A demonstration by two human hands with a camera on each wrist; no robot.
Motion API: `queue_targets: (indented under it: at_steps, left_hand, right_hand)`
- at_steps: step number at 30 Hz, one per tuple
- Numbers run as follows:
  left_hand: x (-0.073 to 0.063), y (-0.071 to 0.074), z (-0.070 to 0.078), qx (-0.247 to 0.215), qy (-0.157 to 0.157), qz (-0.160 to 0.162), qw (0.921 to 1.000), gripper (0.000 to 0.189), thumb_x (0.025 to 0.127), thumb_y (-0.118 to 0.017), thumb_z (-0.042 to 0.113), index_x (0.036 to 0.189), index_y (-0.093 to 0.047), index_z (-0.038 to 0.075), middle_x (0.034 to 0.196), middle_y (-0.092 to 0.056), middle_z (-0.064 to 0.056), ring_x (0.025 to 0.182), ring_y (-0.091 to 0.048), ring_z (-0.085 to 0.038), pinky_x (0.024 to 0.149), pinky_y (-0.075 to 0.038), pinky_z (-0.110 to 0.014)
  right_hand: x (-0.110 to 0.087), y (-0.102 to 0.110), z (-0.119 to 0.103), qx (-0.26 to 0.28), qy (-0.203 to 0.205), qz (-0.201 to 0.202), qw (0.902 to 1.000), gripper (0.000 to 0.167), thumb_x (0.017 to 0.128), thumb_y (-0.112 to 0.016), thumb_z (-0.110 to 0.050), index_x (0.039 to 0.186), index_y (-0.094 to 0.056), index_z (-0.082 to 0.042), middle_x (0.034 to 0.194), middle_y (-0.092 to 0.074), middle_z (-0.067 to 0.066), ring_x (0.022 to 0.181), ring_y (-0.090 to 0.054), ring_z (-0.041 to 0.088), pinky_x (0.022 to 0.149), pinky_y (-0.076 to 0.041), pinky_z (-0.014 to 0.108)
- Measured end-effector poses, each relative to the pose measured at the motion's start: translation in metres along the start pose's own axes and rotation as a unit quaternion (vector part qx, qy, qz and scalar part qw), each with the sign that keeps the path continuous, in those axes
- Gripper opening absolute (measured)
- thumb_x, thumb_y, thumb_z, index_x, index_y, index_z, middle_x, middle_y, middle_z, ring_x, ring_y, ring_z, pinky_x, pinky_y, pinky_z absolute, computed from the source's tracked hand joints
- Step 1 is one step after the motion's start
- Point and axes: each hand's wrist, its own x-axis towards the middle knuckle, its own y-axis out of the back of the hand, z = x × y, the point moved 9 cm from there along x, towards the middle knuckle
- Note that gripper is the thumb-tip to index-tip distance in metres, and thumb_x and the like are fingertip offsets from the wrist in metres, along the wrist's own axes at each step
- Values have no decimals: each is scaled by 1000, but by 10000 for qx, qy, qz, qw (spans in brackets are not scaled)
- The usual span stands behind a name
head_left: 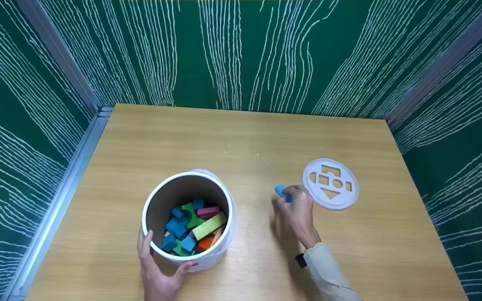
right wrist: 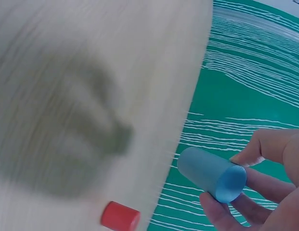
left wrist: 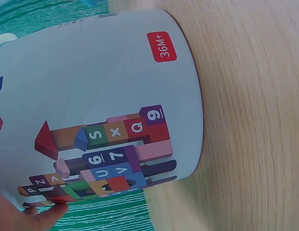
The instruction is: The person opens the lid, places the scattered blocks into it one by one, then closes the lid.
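A white bucket [head_left: 216, 261] full of coloured wooden blocks [head_left: 209, 226] stands left of centre in the head view. My left hand [head_left: 157, 269] grips its near left side, thumb in front and fingers by the rim. Block pictures cover the bucket's side [left wrist: 106, 72] in the left wrist view. My right hand [head_left: 300, 213] pinches a light blue cylinder block [right wrist: 202, 168] between thumb and fingers, above the table to the bucket's right. A red cylinder block [right wrist: 119, 216] lies on the table in the right wrist view; the head view does not show it.
A round white lid [head_left: 336, 203] with shaped cut-outs lies on the wooden table [head_left: 241, 133], just right of my right hand. Green walls [head_left: 249, 54] with white lines enclose the table's back and sides. Small white specks dot the tabletop.
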Motion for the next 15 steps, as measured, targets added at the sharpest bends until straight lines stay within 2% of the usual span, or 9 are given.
queue_targets:
  at_steps: [2, 15]
  left_hand:
    - [0, 1, 0, -12, -70, 21, 10000, 101, 66, -86, 14, 147, -25, 14, 154, -18, -17, 133, -24, -40, 103, -29, -63]
    - [0, 1, 0, 27, 74, -4, 10000, 101, 66, -86, 12, 147, -25, 16, 154, -17, -16, 134, -24, -39, 103, -29, -64]
  right_hand:
    - [0, 5, -6, -12, 130, 111, 9999, 14, 66, -70, 5, 81, -71, 5, 87, -65, 16, 84, -63, 33, 77, -53, 47]
    - [1, 28, -44, 172, 655, 498, 9965, 12, 64, -68, 6, 75, -71, 4, 82, -65, 13, 77, -62, 29, 69, -56, 43]
